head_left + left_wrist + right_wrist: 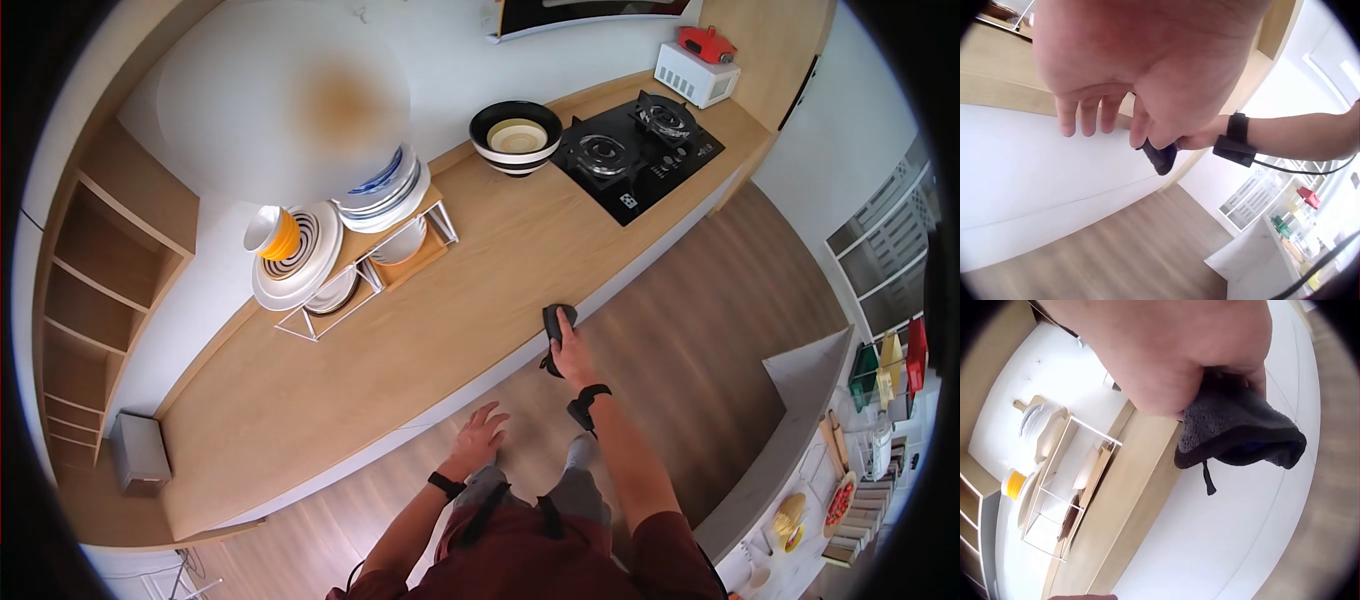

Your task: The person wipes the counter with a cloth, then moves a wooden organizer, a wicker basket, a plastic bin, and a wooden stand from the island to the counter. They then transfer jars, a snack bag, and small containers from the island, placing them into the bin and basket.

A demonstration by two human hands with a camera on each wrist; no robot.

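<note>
One dark cloth [1229,425] clamped in the right hand [572,356], left hand [480,440] with fingers apart, two burners [604,154] on one hob [652,187]

We see the right hand [570,356] gripping a black cloth [557,321] at the wooden counter's [470,300] near edge. The left hand [480,440] has its fingers spread. Far left, dishes [395,205] crowd a rack [390,237]; far right is a gas stove [640,150].
</note>
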